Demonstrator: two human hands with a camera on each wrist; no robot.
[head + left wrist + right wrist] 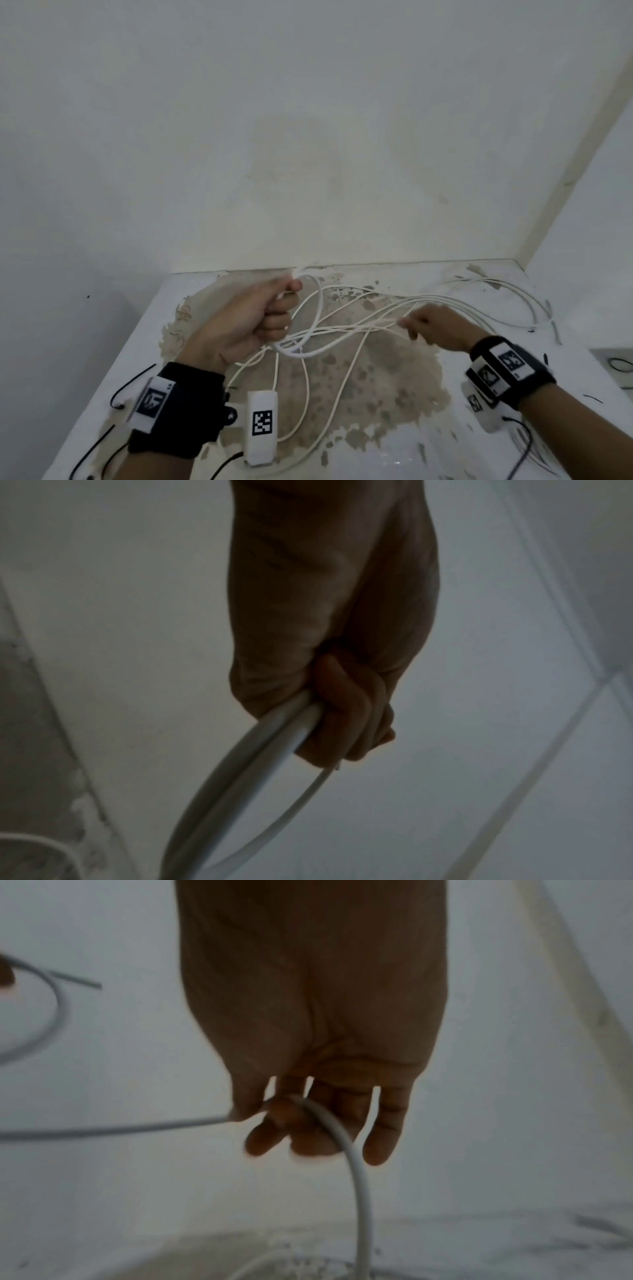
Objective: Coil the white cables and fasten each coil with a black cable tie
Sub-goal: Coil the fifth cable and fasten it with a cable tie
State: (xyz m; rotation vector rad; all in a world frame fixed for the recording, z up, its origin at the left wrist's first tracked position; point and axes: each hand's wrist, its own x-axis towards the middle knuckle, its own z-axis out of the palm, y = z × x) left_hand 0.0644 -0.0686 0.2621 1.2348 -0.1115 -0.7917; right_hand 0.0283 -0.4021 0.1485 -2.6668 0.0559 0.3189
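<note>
Several white cables (346, 329) sprawl in loose loops over the worn white table (394, 455). My left hand (260, 318) is a fist gripping a small coil of white cable (310, 329); the left wrist view shows its fingers (346, 723) curled round two strands of the coil (274, 739). To the right, my right hand (416, 323) pinches a cable strand between thumb and forefinger, and in the right wrist view this strand (346, 1150) runs over the other fingers (387, 1123), which hang nearly straight. Black cable ties (132, 383) lie near the table's front left edge.
A wall rises straight behind the table, with a corner at the right. More white cable (513, 291) trails to the back right. Thin black ties (520, 442) lie at the front right. A pale tray (616, 366) holding a black loop sits at the right edge.
</note>
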